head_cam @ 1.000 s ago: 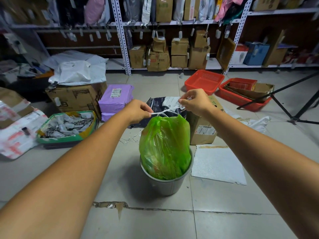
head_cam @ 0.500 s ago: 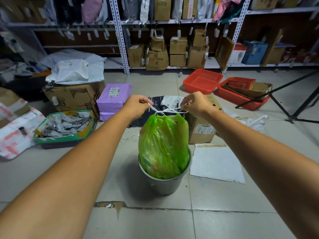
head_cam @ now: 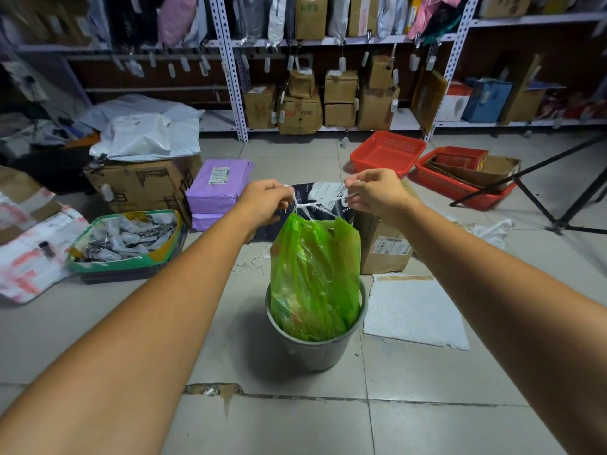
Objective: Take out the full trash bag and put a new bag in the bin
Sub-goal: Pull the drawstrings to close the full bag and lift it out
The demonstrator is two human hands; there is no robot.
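- Green translucent plastic: the trash bag point(head_cam: 315, 274) stands upright in the grey bin point(head_cam: 315, 354). Its lower part sits inside the rim, and its upper part rises above the rim and is gathered at the top.
- White drawstring point(head_cam: 307, 208): it leaves the bag's gathered mouth and splits into two strands, one to each hand.
- Left hand point(head_cam: 266, 201): fingers curled, pinching the left strand just above and to the left of the bag's mouth.
- Right hand point(head_cam: 377, 193): fingers curled, pinching the right strand above and to the right of the mouth. The hands are apart, with the strands stretched between them.
- Bin position: on the tiled floor point(head_cam: 295, 421), near a cracked tile joint.
- White sheet point(head_cam: 414, 310): flat on the floor just to the right of the bin.
- Cardboard box point(head_cam: 384, 251): labelled, behind the bin to the right.
- Purple parcels point(head_cam: 218, 187) and a green-edged tray point(head_cam: 124, 262) of small packets: left of the bin, well apart from it.
- Red baskets point(head_cam: 387, 152): further back, in front of shelving point(head_cam: 230, 77) loaded with boxes.
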